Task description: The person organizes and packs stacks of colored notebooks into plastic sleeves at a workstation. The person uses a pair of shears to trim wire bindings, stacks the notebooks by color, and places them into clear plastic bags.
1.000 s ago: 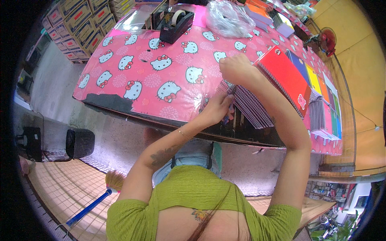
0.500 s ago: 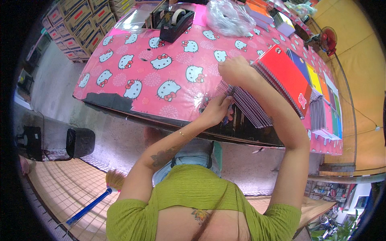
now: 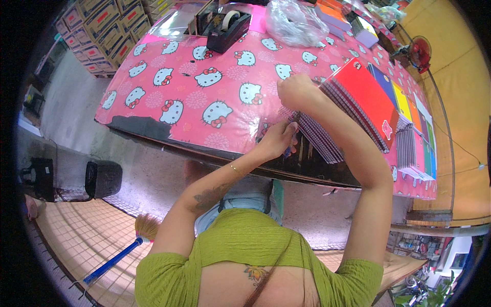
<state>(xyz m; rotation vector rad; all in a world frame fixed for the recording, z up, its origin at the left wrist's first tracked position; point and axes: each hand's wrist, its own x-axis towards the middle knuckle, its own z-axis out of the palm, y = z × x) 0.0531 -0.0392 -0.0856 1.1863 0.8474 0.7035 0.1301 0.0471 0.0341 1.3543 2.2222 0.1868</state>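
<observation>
In the head view, curled the right hand (image 3: 298, 93) into a fist at the far-left end of a pile of spiral-bound notebooks (image 3: 321, 139), set with striped coils showing near the dark, worn front edge of a pink cat-print tabletop (image 3: 194, 123). Bent the left hand (image 3: 279, 139) just beside the pile's nearer left side, fingers mostly closed over something small and coloured, too blurred to name. Impossible to tell any object inside the right fist. Crossed the pile with the right forearm (image 3: 348, 130), hiding part of it, with a stack of red notebooks (image 3: 365, 97) beyond to the right.

Looked heavy as a whole pile, light by the single notebook; probably firm along the coils, more flexible in the pages, with smooth covers apt to slide. Appeared sturdy, though open to bent wire or snagged coils under a sideways pull. Best gripped, by all appearances, across covers and spine together, rather than by the wire alone.
</observation>
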